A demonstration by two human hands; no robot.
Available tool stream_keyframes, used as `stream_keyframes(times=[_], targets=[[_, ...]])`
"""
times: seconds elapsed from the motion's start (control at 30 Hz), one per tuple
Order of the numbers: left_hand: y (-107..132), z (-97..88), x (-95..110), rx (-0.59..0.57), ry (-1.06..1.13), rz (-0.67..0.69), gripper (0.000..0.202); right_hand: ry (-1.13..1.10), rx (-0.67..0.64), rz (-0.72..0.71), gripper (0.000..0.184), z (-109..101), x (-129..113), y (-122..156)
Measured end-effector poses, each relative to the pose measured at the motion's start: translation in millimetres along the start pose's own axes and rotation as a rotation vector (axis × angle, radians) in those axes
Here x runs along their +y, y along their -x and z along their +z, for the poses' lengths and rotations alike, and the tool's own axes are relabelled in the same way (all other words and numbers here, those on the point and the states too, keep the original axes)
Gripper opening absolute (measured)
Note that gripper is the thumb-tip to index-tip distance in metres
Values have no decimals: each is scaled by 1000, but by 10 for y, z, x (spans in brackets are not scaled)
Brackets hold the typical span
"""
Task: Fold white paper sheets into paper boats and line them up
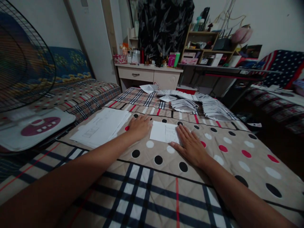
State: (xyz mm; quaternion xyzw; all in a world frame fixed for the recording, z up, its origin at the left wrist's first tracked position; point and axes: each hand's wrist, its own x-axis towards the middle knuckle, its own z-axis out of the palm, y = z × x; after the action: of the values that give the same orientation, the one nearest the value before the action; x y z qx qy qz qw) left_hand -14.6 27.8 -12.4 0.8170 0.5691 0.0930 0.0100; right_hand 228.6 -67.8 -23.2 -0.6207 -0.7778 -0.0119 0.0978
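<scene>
A folded white sheet of paper (159,131) with printed lines on its right part lies flat on the bedspread (163,177). My left hand (140,127) rests palm down at its left edge, fingers stretched out. At the right edge lies my right hand (191,144), flat, its fingertips touching the paper's border. Neither hand grips anything. To the left of my left hand is a stack of printed white sheets (101,126), spread a little unevenly.
Several piles of folded papers (211,107) lie at the bed's far end, with a single folded paper (148,88) left of them. A fan (23,60) and its white base (40,126) stand at left. Behind the bed are a white dresser (140,74) and shelves (199,47).
</scene>
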Motion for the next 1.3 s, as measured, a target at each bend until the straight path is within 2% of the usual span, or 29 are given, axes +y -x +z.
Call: stream_keyframes(times=[0.13, 0.3, 0.43, 0.5, 0.73, 0.87, 1.1, 1.3], targets=[[-140, -83, -14, 117, 26, -30, 37, -40, -2, 11, 82, 26, -5, -19], [-252, -47, 83, 227, 282, 51, 38, -138, 31, 15, 86, 19, 34, -30], [-295, 75, 113, 144, 480, 32, 61, -259, 93, 65, 88, -31, 34, -37], [-304, 110, 94, 111, 608, 24, 62, -350, 126, 114, 88, -38, 48, -50], [-272, 72, 54, 63, 1012, 54, 37, -789, 308, 248, 83, 54, 169, -146], [-245, 71, 74, 88, 1189, 41, 25, -1041, 360, 290, 80, -28, 143, -164], [-236, 91, 108, 190, 1436, -13, 35, -1226, 376, 284, 63, -132, 98, -126], [-215, 83, 130, 154, 1457, -38, 37, -1339, 310, 337, 57, -137, 76, -115]])
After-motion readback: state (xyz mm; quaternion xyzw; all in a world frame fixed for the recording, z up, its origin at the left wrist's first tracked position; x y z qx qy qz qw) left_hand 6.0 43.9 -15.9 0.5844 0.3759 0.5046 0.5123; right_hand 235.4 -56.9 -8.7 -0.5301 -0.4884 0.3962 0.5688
